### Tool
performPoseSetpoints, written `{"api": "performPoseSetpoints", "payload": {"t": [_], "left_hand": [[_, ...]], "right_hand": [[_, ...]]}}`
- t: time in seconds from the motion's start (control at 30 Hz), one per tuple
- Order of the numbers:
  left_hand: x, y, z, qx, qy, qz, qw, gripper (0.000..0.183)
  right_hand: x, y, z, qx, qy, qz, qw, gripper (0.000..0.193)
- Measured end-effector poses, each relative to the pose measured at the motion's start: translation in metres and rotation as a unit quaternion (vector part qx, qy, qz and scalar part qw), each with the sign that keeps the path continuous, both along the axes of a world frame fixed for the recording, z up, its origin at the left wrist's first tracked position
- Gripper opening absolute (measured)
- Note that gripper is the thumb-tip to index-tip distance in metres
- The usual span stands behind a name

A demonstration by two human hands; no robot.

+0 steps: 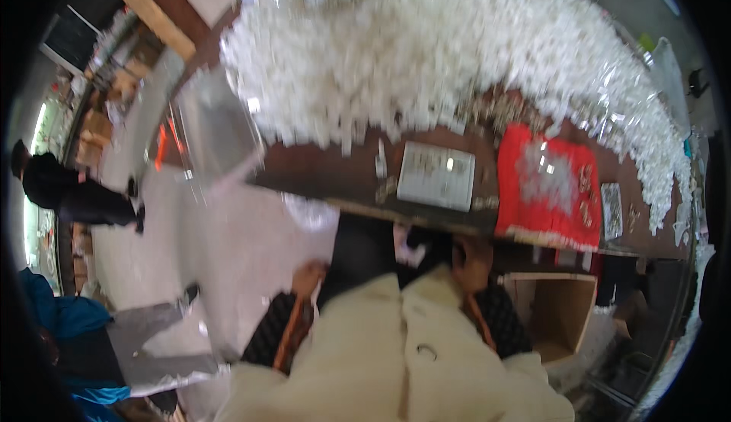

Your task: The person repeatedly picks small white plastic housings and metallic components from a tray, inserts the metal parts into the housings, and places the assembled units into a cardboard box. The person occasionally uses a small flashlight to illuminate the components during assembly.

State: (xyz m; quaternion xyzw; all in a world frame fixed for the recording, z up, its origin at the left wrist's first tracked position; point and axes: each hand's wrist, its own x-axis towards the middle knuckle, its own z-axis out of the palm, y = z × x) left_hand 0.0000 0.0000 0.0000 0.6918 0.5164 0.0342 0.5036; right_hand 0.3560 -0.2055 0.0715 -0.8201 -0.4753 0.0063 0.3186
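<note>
My left hand [308, 279] hangs beside my left thigh, away from the table; blur hides how its fingers lie. My right hand [472, 264] is by my right thigh, just below the front edge of the dark brown table [304, 171]. Its fingers are too dim and smeared to read. I see nothing held in either hand. On the table above lie a shallow white tray [436, 186] with small bits in it and a red cloth or bag [512, 186] with small clear pieces and brownish metal-looking parts. Beside it is a small clear packet [611, 210].
A huge heap of small white plastic-like pieces [426, 41] covers the table's far part. A clear plastic bag or bin [221, 125] is at its left end. An open cardboard box [563, 315] sits under the table. Two people, one in dark clothes [80, 194], are at left.
</note>
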Motion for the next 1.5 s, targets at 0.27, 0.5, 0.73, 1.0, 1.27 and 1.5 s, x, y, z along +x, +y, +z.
{"api": "performPoseSetpoints", "payload": {"t": [0.27, 0.5, 0.73, 1.0, 1.27, 1.5], "left_hand": [[0.118, 0.037, 0.151, 0.274, -0.288, 0.067, 0.915, 0.006], [0.201, 0.054, 0.187, 0.332, -0.139, -0.015, 0.933, 0.022], [0.232, 0.064, 0.176, 0.421, -0.030, -0.046, 0.905, 0.033], [0.208, 0.061, 0.190, 0.162, -0.210, 0.069, 0.962, 0.011], [0.194, -0.027, 0.223, 0.145, -0.326, -0.070, 0.932, 0.017], [0.197, -0.028, 0.207, -0.318, -0.446, -0.040, 0.836, 0.019]], "right_hand": [[0.004, 0.008, 0.003, 0.012, 0.004, 0.011, 1.000, 0.020], [0.008, 0.008, -0.002, -0.014, 0.018, 0.012, 1.000, 0.020], [0.004, -0.001, 0.013, -0.036, 0.140, 0.027, 0.989, 0.019], [-0.018, 0.027, 0.097, 0.057, 0.240, 0.124, 0.961, 0.023], [-0.030, 0.083, 0.155, 0.224, 0.372, 0.092, 0.896, 0.028], [-0.018, 0.061, 0.162, 0.119, 0.523, 0.101, 0.838, 0.014]]}}
